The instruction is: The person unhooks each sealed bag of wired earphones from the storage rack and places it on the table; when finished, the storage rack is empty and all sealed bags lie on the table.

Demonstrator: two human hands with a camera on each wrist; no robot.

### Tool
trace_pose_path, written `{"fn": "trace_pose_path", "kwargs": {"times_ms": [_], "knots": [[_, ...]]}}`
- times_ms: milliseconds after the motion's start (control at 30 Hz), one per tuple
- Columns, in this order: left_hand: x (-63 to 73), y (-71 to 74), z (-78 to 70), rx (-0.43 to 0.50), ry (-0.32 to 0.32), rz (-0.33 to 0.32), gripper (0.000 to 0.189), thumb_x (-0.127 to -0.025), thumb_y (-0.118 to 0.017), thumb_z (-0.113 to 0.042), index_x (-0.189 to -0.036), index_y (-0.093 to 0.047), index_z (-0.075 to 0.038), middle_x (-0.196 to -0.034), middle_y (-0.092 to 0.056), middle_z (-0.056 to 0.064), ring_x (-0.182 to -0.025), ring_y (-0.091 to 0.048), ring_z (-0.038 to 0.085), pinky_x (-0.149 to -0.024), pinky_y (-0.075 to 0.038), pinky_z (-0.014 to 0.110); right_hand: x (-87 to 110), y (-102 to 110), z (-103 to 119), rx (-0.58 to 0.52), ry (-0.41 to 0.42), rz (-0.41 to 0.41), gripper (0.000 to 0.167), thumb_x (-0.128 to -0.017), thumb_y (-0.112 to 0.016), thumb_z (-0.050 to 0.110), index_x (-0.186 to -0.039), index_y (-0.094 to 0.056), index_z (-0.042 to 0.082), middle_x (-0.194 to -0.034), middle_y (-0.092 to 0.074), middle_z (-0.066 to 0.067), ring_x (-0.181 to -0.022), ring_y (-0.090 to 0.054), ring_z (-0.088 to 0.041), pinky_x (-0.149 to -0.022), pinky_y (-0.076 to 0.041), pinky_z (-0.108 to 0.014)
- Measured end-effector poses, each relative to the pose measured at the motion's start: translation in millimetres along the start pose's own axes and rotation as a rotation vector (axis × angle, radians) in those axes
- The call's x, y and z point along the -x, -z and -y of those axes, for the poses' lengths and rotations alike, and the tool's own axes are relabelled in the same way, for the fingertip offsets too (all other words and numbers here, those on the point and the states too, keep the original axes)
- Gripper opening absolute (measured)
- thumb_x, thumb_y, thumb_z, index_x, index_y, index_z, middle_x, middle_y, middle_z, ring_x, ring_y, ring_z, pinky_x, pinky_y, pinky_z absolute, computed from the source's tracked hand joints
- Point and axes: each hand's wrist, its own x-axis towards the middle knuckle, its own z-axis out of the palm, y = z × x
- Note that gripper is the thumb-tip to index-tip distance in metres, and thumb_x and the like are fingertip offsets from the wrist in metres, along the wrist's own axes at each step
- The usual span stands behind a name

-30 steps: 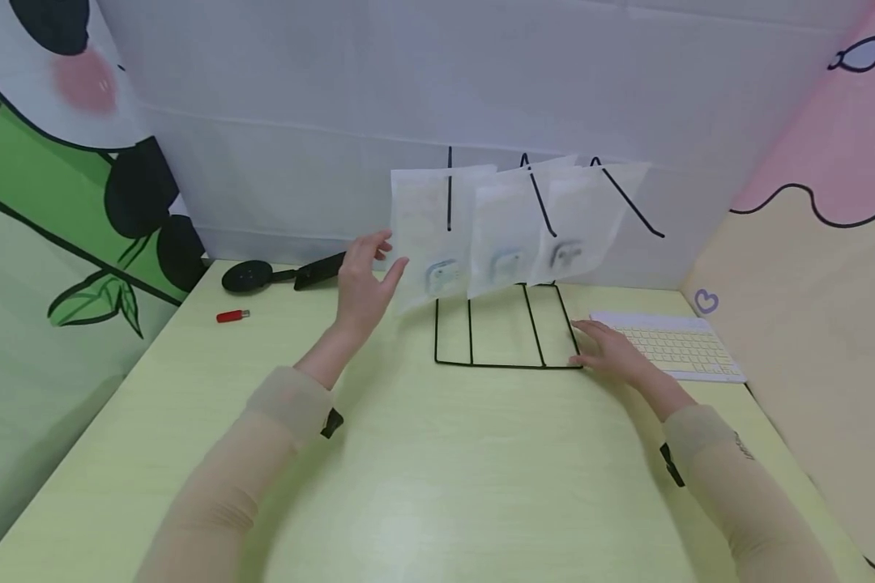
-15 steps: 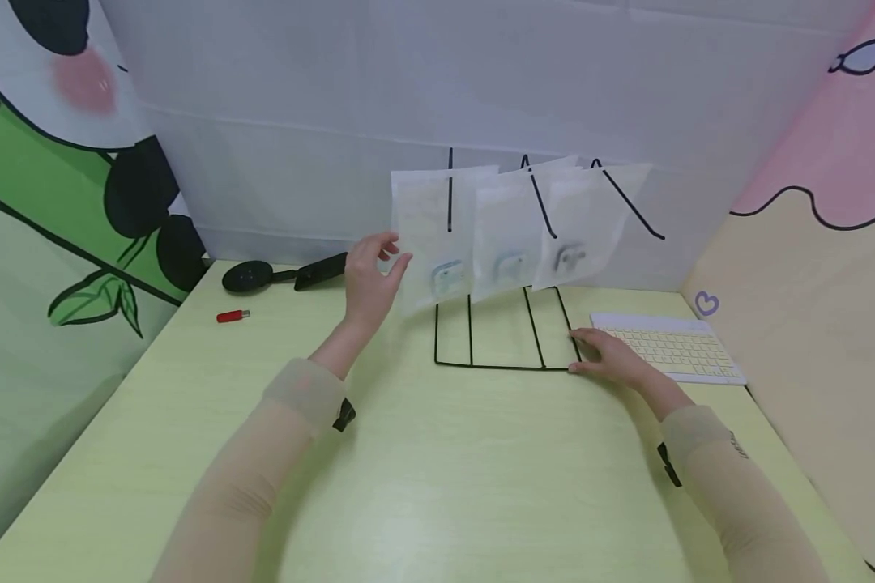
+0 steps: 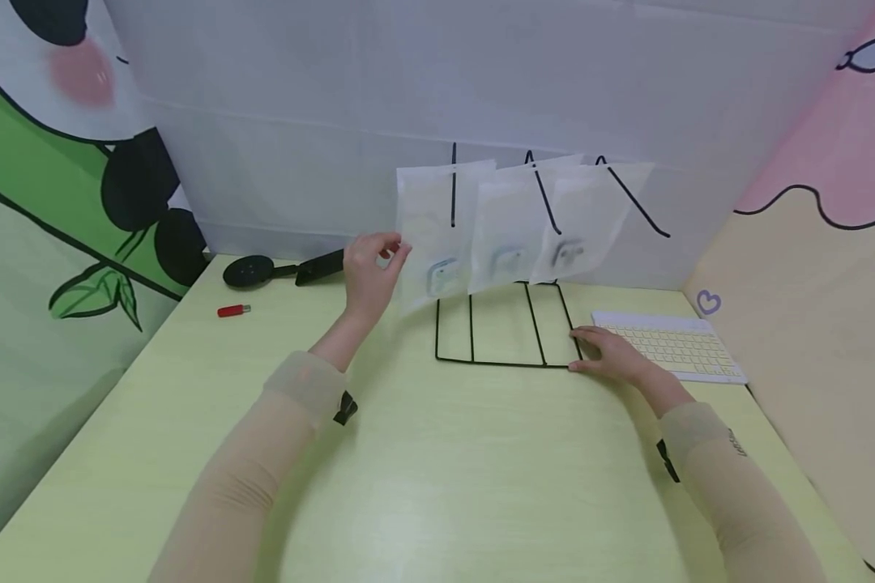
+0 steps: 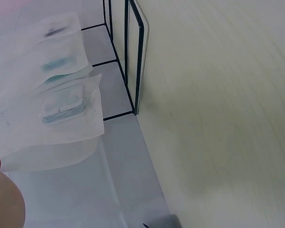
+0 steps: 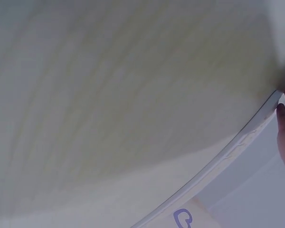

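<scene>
Left hand [image 3: 368, 275]: thumb and fingertips pinch the left edge of the leftmost translucent white flat pouch [image 3: 428, 214], hung on the black wire rack [image 3: 471, 361]. Right hand [image 3: 612, 356]: thumb and fingers apart, touching the rack's right front corner. Suggest light pinch, steady base, any slide in line with the prong [image 3: 454, 190].

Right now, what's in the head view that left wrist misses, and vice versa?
Head only: the right hand at the near right corner of the black wire rack, white keyboard, red USB stick.

Left wrist only: lower ends of the rack's uprights, which the bags hide in head. A dark shape at the bottom edge: can't tell what it is.

Both: rack, three hanging white bags, left hand at the nearest bag's edge, tabletop.
</scene>
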Motion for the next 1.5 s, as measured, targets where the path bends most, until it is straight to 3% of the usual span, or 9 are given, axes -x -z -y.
{"fn": "trace_pose_path", "kwargs": {"times_ms": [500, 767, 967, 1500], "knots": [[-1.7, 1.6, -7.1, 0.045, -0.112, -0.064, 0.010, -0.085, -0.065, -0.008, -0.079, -0.067, 0.000, -0.073, -0.066, 0.012, -0.068, -0.055, 0.025, -0.075, -0.039, 0.037, 2.9, 3.7, 1.6, -0.004, -0.005, 0.000, 0.073, -0.085, -0.068, 0.038, -0.141, -0.040, 0.000, -0.146, -0.033, -0.027, -0.134, -0.027, -0.048, -0.109, -0.022, -0.059], [-0.7, 5.2, -13.6, 0.063, -0.090, -0.074, 0.009, -0.084, -0.061, -0.006, -0.079, -0.062, 0.002, -0.073, -0.060, 0.013, -0.064, -0.055, 0.022, -0.055, -0.045, 0.031, 1.7, 2.8, -3.9, -0.013, -0.007, -0.001, 0.076, -0.084, -0.068, 0.042, -0.141, -0.040, 0.001, -0.146, -0.034, -0.025, -0.134, -0.027, -0.047, -0.109, -0.022, -0.058], [1.9, 8.4, -19.1, 0.024, -0.083, -0.108, 0.009, -0.083, -0.061, -0.006, -0.078, -0.061, 0.001, -0.071, -0.061, 0.011, -0.056, -0.056, 0.019, -0.052, -0.047, 0.028, 1.2, 3.1, -3.7, -0.013, -0.011, 0.002, 0.076, -0.084, -0.068, 0.043, -0.142, -0.040, 0.003, -0.147, -0.033, -0.024, -0.135, -0.027, -0.046, -0.109, -0.022, -0.058], [3.0, 24.2, -32.8, -0.037, -0.238, -0.143, 0.007, -0.078, -0.060, 0.005, -0.077, -0.063, -0.002, -0.070, -0.060, 0.011, -0.051, -0.055, 0.017, -0.049, -0.049, 0.029, 0.1, 3.0, -5.6, -0.019, -0.027, 0.022, 0.077, -0.084, -0.068, 0.046, -0.143, -0.039, 0.005, -0.148, -0.033, -0.022, -0.135, -0.026, -0.046, -0.109, -0.021, -0.059]]}}
